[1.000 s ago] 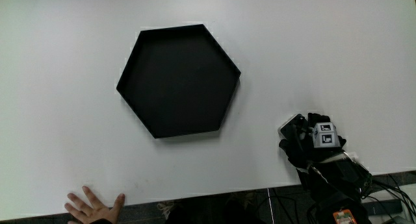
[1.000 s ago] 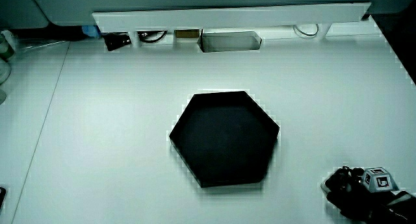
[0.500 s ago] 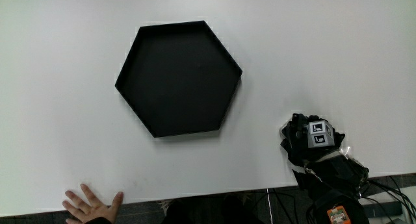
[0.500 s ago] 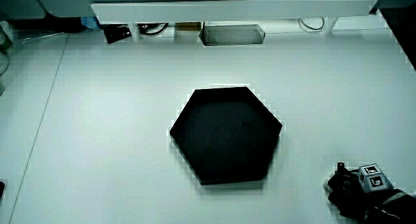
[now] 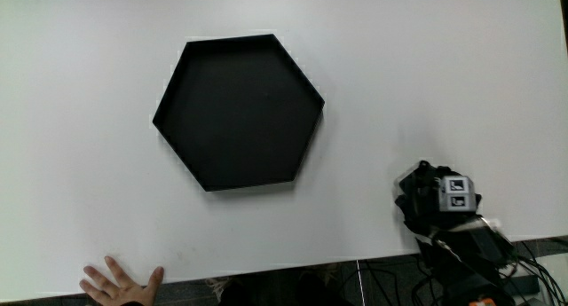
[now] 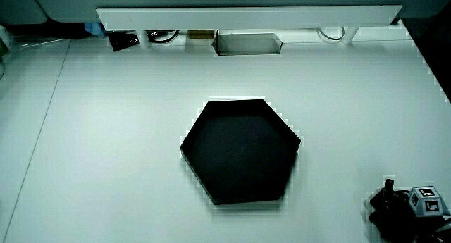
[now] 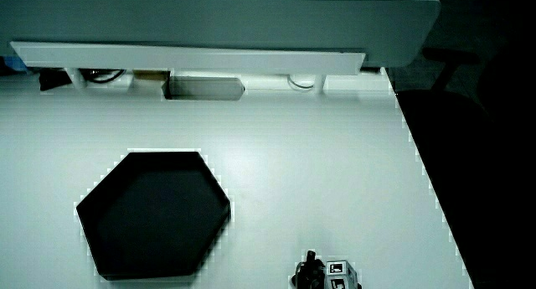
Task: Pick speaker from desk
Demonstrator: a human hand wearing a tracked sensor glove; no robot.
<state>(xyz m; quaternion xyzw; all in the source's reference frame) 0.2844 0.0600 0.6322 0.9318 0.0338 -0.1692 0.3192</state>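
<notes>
The gloved hand (image 5: 441,205) lies on the white table close to the edge nearest the person, its patterned cube (image 5: 454,192) facing up. Its fingers are curled over a small dark object with a pale rim, the speaker (image 5: 411,183), most of which is hidden under the glove. Both side views show the hand (image 6: 403,210) (image 7: 323,277) low over the table, nearer to the person than the tray, and the speaker cannot be made out there.
A black hexagonal tray (image 5: 238,111) (image 6: 240,150) (image 7: 152,214) sits mid-table with nothing in it. Along the low partition (image 6: 246,17) stand a grey box (image 6: 247,43) and some cables and small items (image 6: 127,41). The table's edge (image 5: 373,256) runs just beside the hand.
The hand has slid a little away from the tray along the table's near edge, with the dark object still under its fingers. The tray has not moved.
</notes>
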